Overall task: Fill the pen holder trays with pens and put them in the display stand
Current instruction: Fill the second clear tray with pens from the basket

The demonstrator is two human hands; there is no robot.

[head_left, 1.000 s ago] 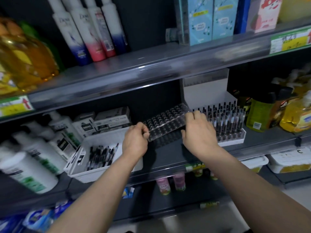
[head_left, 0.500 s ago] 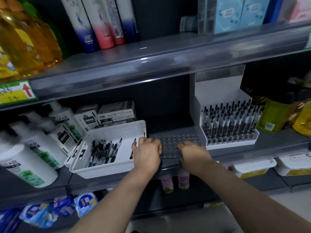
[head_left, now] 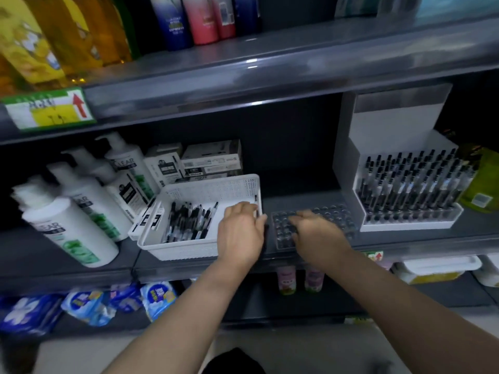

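A clear empty pen holder tray (head_left: 334, 215) lies flat on the middle shelf. My right hand (head_left: 317, 234) rests on its front left part, fingers curled over it. Left of the tray stands a white basket (head_left: 205, 190) with several loose black pens (head_left: 189, 221) in it. My left hand (head_left: 240, 233) is over the basket's right wall, fingers apart, holding nothing; one pen (head_left: 256, 200) leans on that wall by my fingertips. Right of the tray stands the white display stand (head_left: 394, 130) with a filled tray of upright pens (head_left: 410, 190).
White shampoo pump bottles (head_left: 70, 225) and small boxes (head_left: 210, 160) crowd the shelf left of and behind the basket. A green bottle (head_left: 483, 182) stands right of the display stand. The upper shelf (head_left: 251, 76) overhangs close above. Packets and small bottles fill the lower shelf.
The clear tray came down from tilted in the air in both hands to flat on the shelf. My left hand then let go and moved left to the basket.
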